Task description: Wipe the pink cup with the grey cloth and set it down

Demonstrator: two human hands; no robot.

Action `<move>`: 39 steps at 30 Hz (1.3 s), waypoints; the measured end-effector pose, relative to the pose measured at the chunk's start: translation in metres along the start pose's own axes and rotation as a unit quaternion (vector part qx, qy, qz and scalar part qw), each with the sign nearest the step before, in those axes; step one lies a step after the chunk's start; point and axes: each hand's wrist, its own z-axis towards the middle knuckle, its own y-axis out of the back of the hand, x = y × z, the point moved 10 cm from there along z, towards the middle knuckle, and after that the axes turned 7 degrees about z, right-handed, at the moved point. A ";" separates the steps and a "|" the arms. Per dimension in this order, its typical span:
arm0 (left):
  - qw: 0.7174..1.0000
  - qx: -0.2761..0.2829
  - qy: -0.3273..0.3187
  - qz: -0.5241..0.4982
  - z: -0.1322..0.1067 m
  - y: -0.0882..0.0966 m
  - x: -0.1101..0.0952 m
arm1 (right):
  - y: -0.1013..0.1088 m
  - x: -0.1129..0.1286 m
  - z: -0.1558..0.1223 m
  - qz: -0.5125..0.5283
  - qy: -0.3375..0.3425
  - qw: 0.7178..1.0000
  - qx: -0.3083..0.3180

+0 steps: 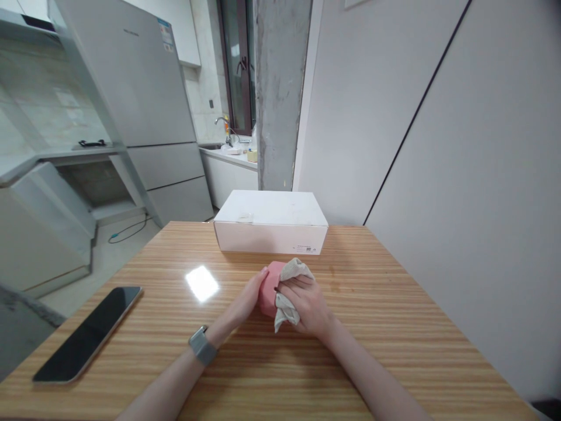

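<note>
While left hand fingers hold a pink faceted object, right hand grips beige cloth against it; wiping seems underway, amount left unclear.

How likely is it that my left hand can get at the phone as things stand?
Probably yes, once it leaves the pink object it is holding. The phone lies flat on the tabletop, on the same side as the left hand, and no object shows between them.

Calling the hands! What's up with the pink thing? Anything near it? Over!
Left hand against pink thing. Right hand holds cloth on it. Box just beyond, not touching.
</note>
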 end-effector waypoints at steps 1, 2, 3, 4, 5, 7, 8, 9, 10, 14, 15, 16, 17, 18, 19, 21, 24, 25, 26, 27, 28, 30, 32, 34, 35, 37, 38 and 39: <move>1.000 -0.003 0.000 0.005 0.000 0.001 -0.001 | -0.002 0.000 0.000 0.003 -0.001 1.000 0.002; 1.000 -0.003 0.000 0.012 -0.001 0.001 -0.003 | -0.004 0.000 -0.001 0.008 -0.003 1.000 0.006; 1.000 0.001 -0.003 0.027 -0.002 0.000 -0.006 | -0.006 0.000 -0.001 0.014 -0.004 1.000 0.010; 0.999 0.009 -0.012 0.052 -0.004 -0.002 -0.011 | -0.008 0.000 -0.001 0.021 -0.006 1.000 0.012; 0.996 0.020 -0.025 0.085 -0.007 -0.004 -0.017 | -0.009 -0.001 -0.002 0.031 -0.010 0.999 0.011; 0.985 0.039 -0.058 0.156 -0.012 -0.010 -0.029 | -0.009 -0.002 -0.002 0.049 -0.018 0.999 0.004; 0.980 0.043 -0.071 0.182 -0.014 -0.012 -0.033 | -0.008 -0.003 -0.002 0.057 -0.023 0.998 -0.001; 0.977 0.042 -0.078 0.196 -0.016 -0.013 -0.036 | -0.007 -0.003 -0.001 0.065 -0.029 0.997 -0.007; 0.975 0.037 -0.081 0.204 -0.017 -0.013 -0.038 | -0.005 -0.004 0.000 0.071 -0.037 0.997 -0.011; 0.971 0.013 -0.095 0.219 -0.018 -0.011 -0.040 | 0.001 -0.008 0.004 0.100 -0.075 0.992 -0.019; 0.970 0.009 -0.098 0.224 -0.018 -0.011 -0.040 | 0.002 -0.009 0.005 0.106 -0.082 0.991 -0.018; 0.968 0.005 -0.099 0.229 -0.018 -0.010 -0.041 | 0.002 -0.009 0.005 0.112 -0.086 0.990 -0.016; 0.967 0.001 -0.100 0.234 -0.019 -0.010 -0.041 | 0.002 -0.010 0.006 0.115 -0.089 0.989 -0.015; 0.966 -0.003 -0.100 0.238 -0.020 -0.009 -0.043 | 0.002 -0.010 0.006 0.117 -0.092 0.989 -0.014; 0.966 -0.004 -0.100 0.240 -0.021 -0.009 -0.044 | 0.002 -0.011 0.006 0.117 -0.094 0.989 -0.013; 0.966 -0.003 -0.098 0.241 -0.023 -0.009 -0.045 | 0.002 -0.013 0.005 0.115 -0.099 0.988 -0.013; 0.966 0.000 -0.095 0.240 -0.024 -0.010 -0.046 | 0.001 -0.016 0.003 0.112 -0.108 0.988 -0.016; 0.966 -0.002 -0.093 0.241 -0.024 -0.010 -0.045 | 0.002 -0.018 0.003 0.113 -0.108 0.987 -0.019; 0.966 -0.003 -0.090 0.242 -0.024 -0.009 -0.045 | 0.002 -0.018 0.002 0.114 -0.107 0.987 -0.023; 0.966 -0.003 -0.088 0.243 -0.024 -0.009 -0.044 | 0.002 -0.019 0.002 0.116 -0.105 0.987 -0.028; 0.966 -0.002 -0.085 0.243 -0.024 -0.009 -0.043 | 0.003 -0.019 0.002 0.119 -0.102 0.987 -0.031; 0.967 0.000 -0.080 0.241 -0.023 -0.009 -0.042 | 0.003 -0.021 0.001 0.126 -0.099 0.986 -0.035; 0.967 0.001 -0.078 0.242 -0.023 -0.009 -0.042 | 0.002 -0.022 0.001 0.136 -0.104 0.985 -0.035; 0.965 -0.003 -0.076 0.250 -0.022 -0.008 -0.041 | 0.003 -0.023 0.001 0.147 -0.113 0.982 -0.040; 0.964 -0.007 -0.075 0.256 -0.021 -0.007 -0.041 | 0.004 -0.024 0.001 0.153 -0.119 0.980 -0.045; 0.960 -0.016 -0.074 0.270 -0.020 -0.005 -0.040 | 0.008 -0.026 0.001 0.166 -0.134 0.975 -0.059; 0.958 -0.018 -0.074 0.275 -0.020 -0.004 -0.040 | 0.009 -0.026 0.001 0.173 -0.141 0.973 -0.065; 0.957 -0.019 -0.076 0.279 -0.021 -0.004 -0.040 | 0.010 -0.027 0.001 0.181 -0.149 0.970 -0.069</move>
